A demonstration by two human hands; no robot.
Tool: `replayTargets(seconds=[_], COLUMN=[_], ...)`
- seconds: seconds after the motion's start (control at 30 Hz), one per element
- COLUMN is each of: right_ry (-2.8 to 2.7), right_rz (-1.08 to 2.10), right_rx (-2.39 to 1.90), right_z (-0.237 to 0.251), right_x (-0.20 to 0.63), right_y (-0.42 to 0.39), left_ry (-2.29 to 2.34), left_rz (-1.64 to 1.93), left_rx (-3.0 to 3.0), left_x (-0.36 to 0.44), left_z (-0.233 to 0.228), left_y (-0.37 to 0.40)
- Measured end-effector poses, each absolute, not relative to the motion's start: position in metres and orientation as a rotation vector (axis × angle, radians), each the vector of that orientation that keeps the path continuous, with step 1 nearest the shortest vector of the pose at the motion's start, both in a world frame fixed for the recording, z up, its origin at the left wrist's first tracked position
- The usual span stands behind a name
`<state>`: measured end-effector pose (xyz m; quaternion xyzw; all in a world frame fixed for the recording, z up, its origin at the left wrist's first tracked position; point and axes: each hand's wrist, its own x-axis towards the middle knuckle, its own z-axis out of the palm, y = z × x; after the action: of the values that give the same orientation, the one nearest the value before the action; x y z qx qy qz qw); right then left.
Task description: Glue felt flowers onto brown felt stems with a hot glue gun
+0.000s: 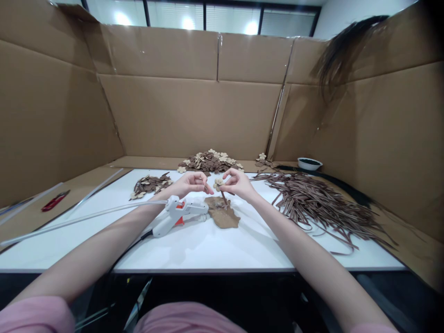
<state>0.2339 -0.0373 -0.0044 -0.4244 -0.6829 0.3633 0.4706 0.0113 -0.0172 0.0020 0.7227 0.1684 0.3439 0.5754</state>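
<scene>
Head view, hands: left hand [190, 183] and right hand [237, 184] meet above the tabletop [208, 245]; both grips are pinched on a small pale flower [218, 183] with a thin stem.
Beneath: brown scrap [223, 213], glue gun [176, 213] just beside it.
Doing it well: I judge steady fingertip pressure keeps the petals aligned, clear of the hot nozzle.
Around: strips [319, 203], petal piles [208, 162].

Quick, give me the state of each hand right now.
Left hand: fingers pinched at the flower; grip unclear.
Right hand: closed on the flower's stem.
</scene>
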Motion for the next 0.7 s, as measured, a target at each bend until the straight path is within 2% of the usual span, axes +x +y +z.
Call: replayTargets(seconds=[0.7], right_ry=[-1.532], right_rz=[0.431], right_rx=[-1.362], right_z=[-0.020], right_x=[0.302], right_y=[0.007], left_ry=[0.351], left_rz=[0.789], left_rx=[1.664], left_x=[0.008], left_z=[0.003], left_y=[-0.015])
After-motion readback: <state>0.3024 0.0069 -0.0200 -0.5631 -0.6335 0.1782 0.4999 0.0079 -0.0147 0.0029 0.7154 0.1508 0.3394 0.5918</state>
